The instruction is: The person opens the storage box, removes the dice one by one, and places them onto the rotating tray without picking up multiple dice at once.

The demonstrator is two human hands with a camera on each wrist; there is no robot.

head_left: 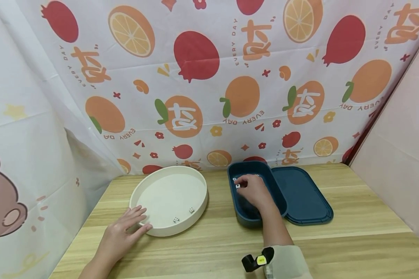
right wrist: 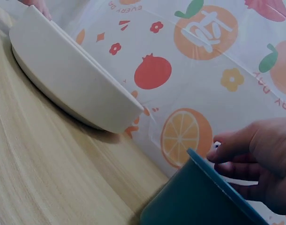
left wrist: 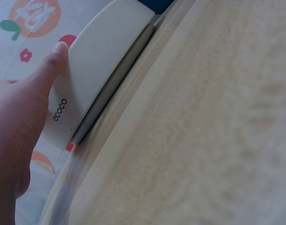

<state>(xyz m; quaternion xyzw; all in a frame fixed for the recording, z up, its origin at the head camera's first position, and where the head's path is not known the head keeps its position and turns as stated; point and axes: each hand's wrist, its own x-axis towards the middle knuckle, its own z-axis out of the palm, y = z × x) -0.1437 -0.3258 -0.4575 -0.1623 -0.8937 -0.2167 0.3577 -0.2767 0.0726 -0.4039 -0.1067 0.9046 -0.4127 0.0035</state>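
Note:
In the head view, my left hand (head_left: 120,232) rests at the near-left rim of a round cream tray (head_left: 167,229), fingers reaching over the edge. The left wrist view shows its thumb (left wrist: 56,56) straight against the tray's outer wall. Two white dice lie inside, one die (head_left: 176,219) near the front and another die (head_left: 191,210) to its right. My right hand (head_left: 253,190) is over a dark blue rectangular box (head_left: 242,221). Its thumb and forefinger pinch a small white die (right wrist: 217,144), just above the box rim in the right wrist view.
A dark blue lid (head_left: 305,197) lies flat to the right of the box. Another small white piece (head_left: 234,179) shows in the box beside the right fingertips. Behind the wooden table (head_left: 209,252) hangs a fruit-printed cloth (head_left: 209,97); pale sheets flank both sides.

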